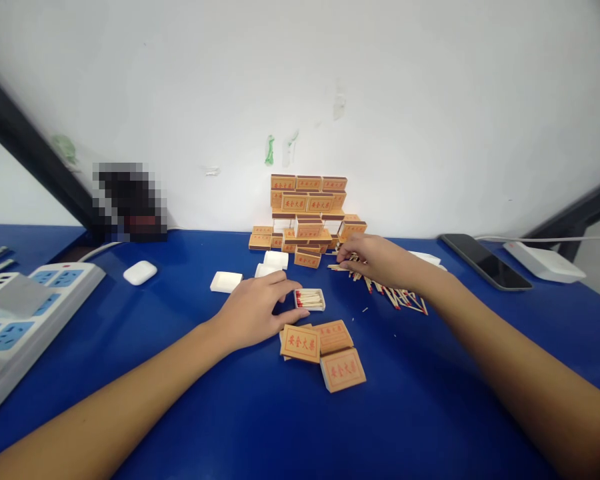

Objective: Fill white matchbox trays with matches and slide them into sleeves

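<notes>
Centrally, the white tray point(321, 308) sits between 2 hands, stacked matchboxes point(307, 227) behind, loose matchboxes point(343, 371) close in front; blue tabletop point(405, 413) opens rightward. Matches line it, red heads left. The left hand point(260, 307) pinches its left end; the right hand point(370, 260) bends over loose matches point(397, 297), grip unclear.

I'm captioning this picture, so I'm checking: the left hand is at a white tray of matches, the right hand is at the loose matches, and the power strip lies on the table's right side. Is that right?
Not quite: the power strip lies on the table's left side, as the head view shows. The rest, about both hands and the matches, is correct.
</notes>
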Motion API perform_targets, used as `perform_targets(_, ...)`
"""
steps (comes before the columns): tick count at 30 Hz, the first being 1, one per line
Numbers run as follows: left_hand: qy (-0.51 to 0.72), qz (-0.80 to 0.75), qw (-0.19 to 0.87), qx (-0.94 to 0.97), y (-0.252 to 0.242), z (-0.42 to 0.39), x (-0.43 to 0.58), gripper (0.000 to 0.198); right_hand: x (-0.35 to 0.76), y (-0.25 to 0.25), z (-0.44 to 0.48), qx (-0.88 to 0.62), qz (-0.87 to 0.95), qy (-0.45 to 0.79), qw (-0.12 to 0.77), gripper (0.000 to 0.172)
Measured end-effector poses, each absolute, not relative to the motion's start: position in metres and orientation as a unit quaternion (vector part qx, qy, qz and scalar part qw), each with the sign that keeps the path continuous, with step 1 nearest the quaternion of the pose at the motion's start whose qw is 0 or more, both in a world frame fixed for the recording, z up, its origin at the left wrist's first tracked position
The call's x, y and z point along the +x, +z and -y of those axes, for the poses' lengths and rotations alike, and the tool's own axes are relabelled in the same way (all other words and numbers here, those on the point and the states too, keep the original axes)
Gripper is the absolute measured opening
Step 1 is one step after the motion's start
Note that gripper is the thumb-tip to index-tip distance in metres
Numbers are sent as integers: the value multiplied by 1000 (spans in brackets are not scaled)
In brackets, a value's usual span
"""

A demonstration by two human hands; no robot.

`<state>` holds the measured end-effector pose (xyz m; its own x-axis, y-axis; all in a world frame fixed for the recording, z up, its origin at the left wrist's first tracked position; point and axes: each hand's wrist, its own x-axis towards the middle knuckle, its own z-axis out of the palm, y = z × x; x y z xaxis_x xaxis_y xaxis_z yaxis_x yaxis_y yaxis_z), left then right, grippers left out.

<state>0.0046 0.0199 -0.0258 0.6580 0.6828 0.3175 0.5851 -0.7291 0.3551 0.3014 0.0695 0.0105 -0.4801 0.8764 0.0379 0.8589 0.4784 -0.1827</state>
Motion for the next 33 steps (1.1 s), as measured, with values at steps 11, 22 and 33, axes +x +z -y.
perform_targets(11, 215, -354, 112, 903, -26, -20, 5, 35, 299, 16, -65, -489, 870, 59, 42, 21)
perform_targets(22, 211, -356, 111, 904, -25, -20, 5, 35, 298, 13, -64, -488, 872, 32, 20, 12)
perform_targets(33, 212, -358, 114, 902, -24, -18, 4, 35, 284, 15, -74, -478, 868, 131, 33, 6)
